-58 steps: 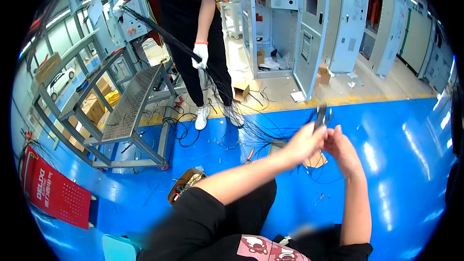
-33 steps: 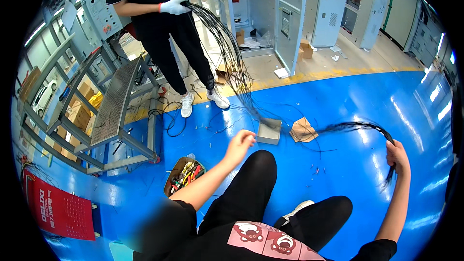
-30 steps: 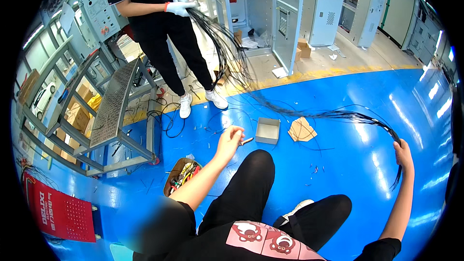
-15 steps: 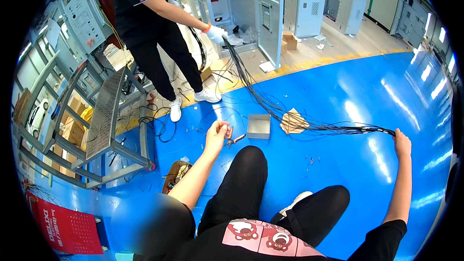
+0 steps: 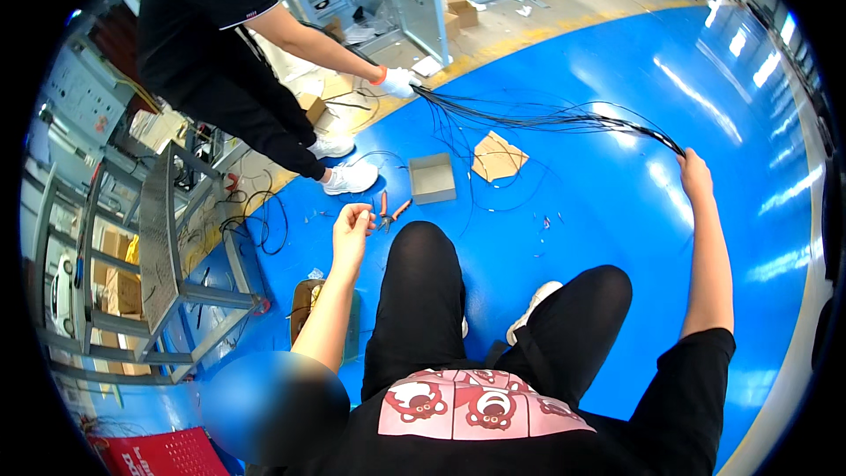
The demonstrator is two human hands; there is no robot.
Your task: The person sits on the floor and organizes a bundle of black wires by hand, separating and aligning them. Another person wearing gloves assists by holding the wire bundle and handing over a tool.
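At the right, my right hand [image 5: 695, 174] is closed around one end of a bundle of black wires [image 5: 564, 115]. The bundle stretches across to a co-worker's white-gloved hand [image 5: 398, 83], which grips the other part. A few loose strands droop toward the floor. My left hand [image 5: 354, 222] is raised in front of my left knee with fingertips pinched together; whatever they hold, if anything, is too small to make out. Beside it, pliers [image 5: 388, 217] with orange-red handles lie spread on the blue floor.
A grey open-topped box [image 5: 432, 192] and a piece of brown cardboard [image 5: 500, 157] rest on the floor ahead. A metal step frame [image 5: 163, 247] stands at the left, near a tool bin [image 5: 304, 307]. Grey cabinets [image 5: 414, 0] line the back.
The wire bundle has risen off the cardboard and is pulled straighter. The co-worker has shifted to the left in view, body leaning. My left hand keeps its pinch.
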